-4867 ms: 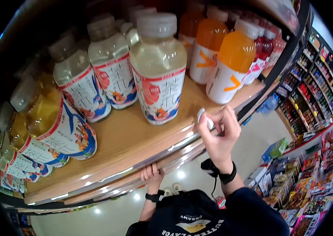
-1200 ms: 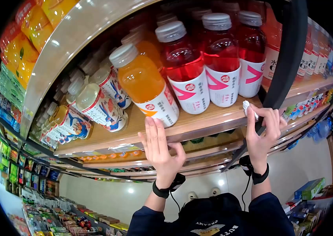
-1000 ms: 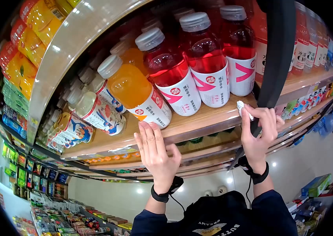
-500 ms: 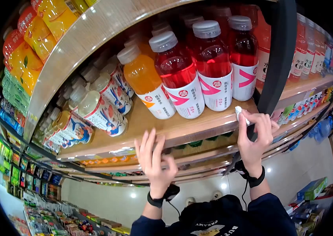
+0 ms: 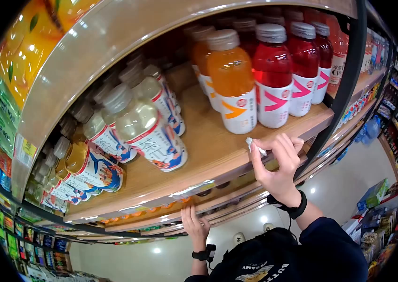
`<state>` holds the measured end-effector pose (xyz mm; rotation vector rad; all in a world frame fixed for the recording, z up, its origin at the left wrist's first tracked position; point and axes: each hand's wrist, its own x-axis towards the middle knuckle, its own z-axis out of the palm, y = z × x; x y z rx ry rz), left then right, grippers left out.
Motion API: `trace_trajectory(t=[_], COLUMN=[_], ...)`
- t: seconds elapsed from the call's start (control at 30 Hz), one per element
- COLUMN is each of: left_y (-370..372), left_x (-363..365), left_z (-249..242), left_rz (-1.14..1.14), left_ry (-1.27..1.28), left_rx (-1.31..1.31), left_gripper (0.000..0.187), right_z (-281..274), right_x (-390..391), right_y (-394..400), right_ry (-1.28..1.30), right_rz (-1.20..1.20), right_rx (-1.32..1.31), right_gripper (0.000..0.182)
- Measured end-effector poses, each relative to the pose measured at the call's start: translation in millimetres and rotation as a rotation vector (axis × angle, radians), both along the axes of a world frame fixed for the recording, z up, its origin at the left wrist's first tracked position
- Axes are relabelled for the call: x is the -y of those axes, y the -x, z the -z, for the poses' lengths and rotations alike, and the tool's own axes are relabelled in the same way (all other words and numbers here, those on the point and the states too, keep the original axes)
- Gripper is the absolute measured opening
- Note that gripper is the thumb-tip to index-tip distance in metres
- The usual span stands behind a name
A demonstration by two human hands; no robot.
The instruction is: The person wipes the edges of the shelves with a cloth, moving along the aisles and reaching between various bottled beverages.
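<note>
My right hand [image 5: 281, 165] pinches a crumpled white tissue [image 5: 257, 145] between thumb and fingers, right at the front edge of the wooden shelf [image 5: 208, 162]. Just behind it stand an orange drink bottle [image 5: 231, 84] and a red drink bottle [image 5: 273, 80], both with grey caps and white labels. Lower down, my left hand [image 5: 195, 226] has its fingers stretched out, with the tips close to the shelf edge below. Nothing shows in that hand.
Clear bottles with patterned labels [image 5: 149, 131] fill the shelf's left side, and amber bottles [image 5: 93, 164] stand beyond them. A black upright post [image 5: 349, 94] bounds the shelf at the right. Above, a curved shelf edge [image 5: 72, 61] carries large orange packs. Tiled floor [image 5: 161, 258] lies below.
My view has shifted left along the shelf. The right hand, still holding the tissue, has moved left to before the orange bottle. My left hand has dropped lower, away from the shelf's front edge.
</note>
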<state>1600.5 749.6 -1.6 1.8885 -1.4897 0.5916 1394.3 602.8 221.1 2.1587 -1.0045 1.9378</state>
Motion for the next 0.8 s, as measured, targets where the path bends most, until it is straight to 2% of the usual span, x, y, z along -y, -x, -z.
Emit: trace_trajectory(t=[0.07, 0.2, 0.4, 0.63, 0.8], left_y=[-20.2, -39.0, -39.1, -43.8, -43.3], left_x=[-3.8, -7.3, 8.7, 26.5, 30.9], left_z=[8.6, 23.1, 53.0, 68.2, 69.3], left_rz=[0.018, 0.081, -0.019, -0.087, -0.111], left_ry=[-0.017, 0.005, 0.139, 0.292, 0.327], left_rx=[-0.015, 0.039, 0.105, 0.206, 0.200], left_gripper=[0.064, 0.060, 0.056, 0.051, 0.049], right_z=[-2.2, -5.7, -10.5, -14.4, -14.6], right_x=[-6.7, -18.8, -29.1, -21.4, 5.8], right_y=[-18.1, -45.1, -61.1, -42.3, 11.8], right_ry=[-0.006, -0.098, -0.144, -0.142, -0.155], right_rz=[0.002, -0.034, -0.038, -0.019, 0.091], right_rx=[-0.014, -0.019, -0.072, -0.126, -0.073], right_gripper=[0.013, 0.012, 0.010, 0.009, 0.009])
